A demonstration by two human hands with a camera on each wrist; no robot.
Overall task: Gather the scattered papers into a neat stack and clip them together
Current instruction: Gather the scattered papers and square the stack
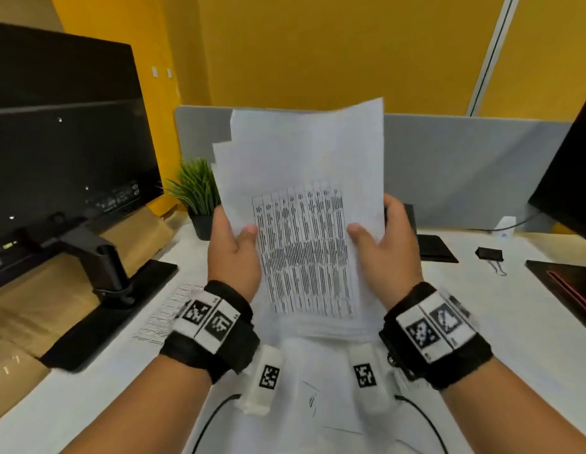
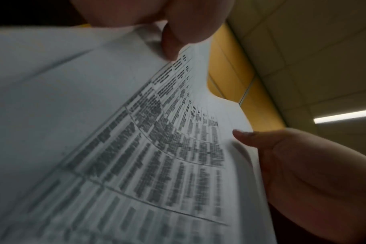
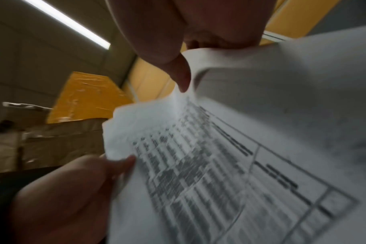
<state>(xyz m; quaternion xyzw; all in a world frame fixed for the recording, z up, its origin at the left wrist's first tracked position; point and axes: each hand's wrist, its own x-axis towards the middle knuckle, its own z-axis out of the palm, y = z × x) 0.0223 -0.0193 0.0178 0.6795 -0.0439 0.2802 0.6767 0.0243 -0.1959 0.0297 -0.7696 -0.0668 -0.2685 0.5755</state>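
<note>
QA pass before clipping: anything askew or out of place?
Yes. The white printed paper stack, held upright by the left hand and right hand, is uneven: its top-left sheet corners stagger. One printed sheet lies on the white desk.

Matt white paper sheets (image 1: 304, 204); smooth white desk (image 1: 514, 322); glossy black monitor (image 1: 65, 142).

the table printed on the papers (image 1: 301, 224) is too blurred to read.
</note>
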